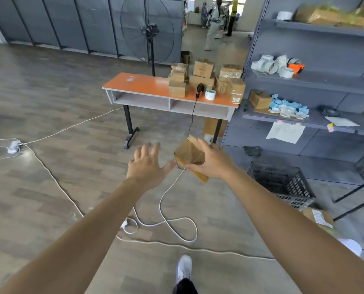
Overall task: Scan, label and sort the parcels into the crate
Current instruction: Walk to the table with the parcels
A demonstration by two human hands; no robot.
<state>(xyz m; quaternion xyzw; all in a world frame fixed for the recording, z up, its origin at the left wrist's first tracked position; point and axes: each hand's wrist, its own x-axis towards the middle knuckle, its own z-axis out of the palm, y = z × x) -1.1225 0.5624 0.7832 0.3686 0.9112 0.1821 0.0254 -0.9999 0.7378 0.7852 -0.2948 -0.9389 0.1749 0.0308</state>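
My right hand (pixel 213 161) grips a small brown cardboard parcel (pixel 190 154) in the air, fingers over its top and thumb under its near edge. My left hand (pixel 147 164) is spread open just left of it, its thumb tip close to the parcel's corner. Ahead stands an orange table (pixel 147 83) with several brown parcels (pixel 202 76) stacked at its right end, a black scanner (pixel 199 90) and a roll of labels (pixel 210 94). A black plastic crate (pixel 280 180) sits on the floor to my right, below the shelves.
Grey shelving (pixel 316 81) on the right holds tape rolls, boxes and packing scraps. White cables (pixel 168 221) loop across the wooden floor. A large fan (pixel 150 32) stands behind the table. People stand far back. Another boxed parcel (pixel 318 217) lies by the crate.
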